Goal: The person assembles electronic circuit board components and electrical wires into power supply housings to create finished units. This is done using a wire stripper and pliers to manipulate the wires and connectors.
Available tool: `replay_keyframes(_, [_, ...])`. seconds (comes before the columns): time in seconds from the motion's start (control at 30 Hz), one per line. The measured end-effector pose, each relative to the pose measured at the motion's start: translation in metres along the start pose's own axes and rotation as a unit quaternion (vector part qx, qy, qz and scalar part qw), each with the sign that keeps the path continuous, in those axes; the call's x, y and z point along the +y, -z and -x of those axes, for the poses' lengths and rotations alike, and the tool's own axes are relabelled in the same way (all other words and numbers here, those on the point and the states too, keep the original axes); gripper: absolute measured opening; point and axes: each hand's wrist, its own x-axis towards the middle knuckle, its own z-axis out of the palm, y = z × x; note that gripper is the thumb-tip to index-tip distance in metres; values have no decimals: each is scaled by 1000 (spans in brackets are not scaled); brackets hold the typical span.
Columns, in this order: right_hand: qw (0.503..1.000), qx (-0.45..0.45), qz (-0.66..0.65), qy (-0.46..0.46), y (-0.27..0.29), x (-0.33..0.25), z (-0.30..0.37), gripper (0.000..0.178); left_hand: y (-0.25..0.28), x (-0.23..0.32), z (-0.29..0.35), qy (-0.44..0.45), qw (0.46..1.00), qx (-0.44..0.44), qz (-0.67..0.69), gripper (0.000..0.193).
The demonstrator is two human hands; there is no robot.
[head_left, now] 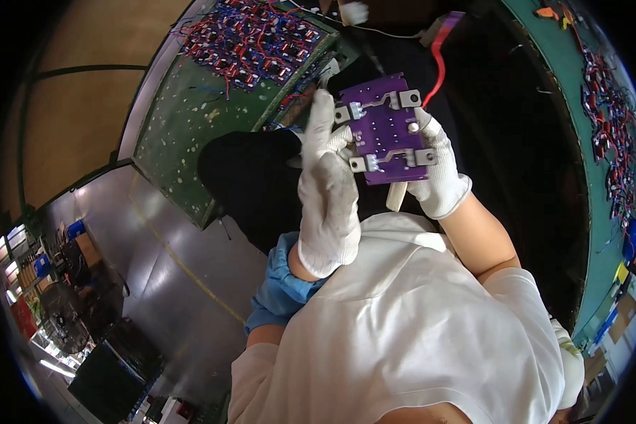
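A purple circuit board [392,131] is held up in front of me, with metal brackets fixed along its top and lower parts. My right hand [438,166], in a white knitted glove, grips its right edge, thumb on the face. Below the board a pale wooden stick [397,196] sticks out; its other end is hidden. My left hand [328,191], also gloved and slightly blurred, is at the board's left edge with its fingers stretched upward. One fingertip overlaps that edge, but contact is unclear. A red strip [438,67] runs up from near my right hand.
Many purple boards with red and blue wires [251,42] are heaped on a worn green table [191,131] at the far left. More wired boards [604,127] line a green bench [579,283] on the right. A fan [63,318] stands at the lower left.
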Motion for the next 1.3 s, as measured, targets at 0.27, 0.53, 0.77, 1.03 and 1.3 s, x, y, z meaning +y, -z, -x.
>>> replay_keyframes(0.27, [986,-159,34,48,13,5,-3,54,9,-3,4,18,996,-5,86,89])
replay_keyframes(0.53, [991,-129,-26,-1,13,8,0,55,12,-8,5,-10,996,-3,84,89])
replay_keyframes(0.77, [968,-199,105,112,27,16,-10,51,9,-8,7,-45,995,11,87,83])
replay_keyframes(1.03, [993,-103,31,40,30,25,-15,38,10,-9,7,-76,994,-27,72,80])
replay_keyframes(1.3, [987,-130,-96,13,14,19,-14,36,10,-12,4,-69,994,-7,84,87])
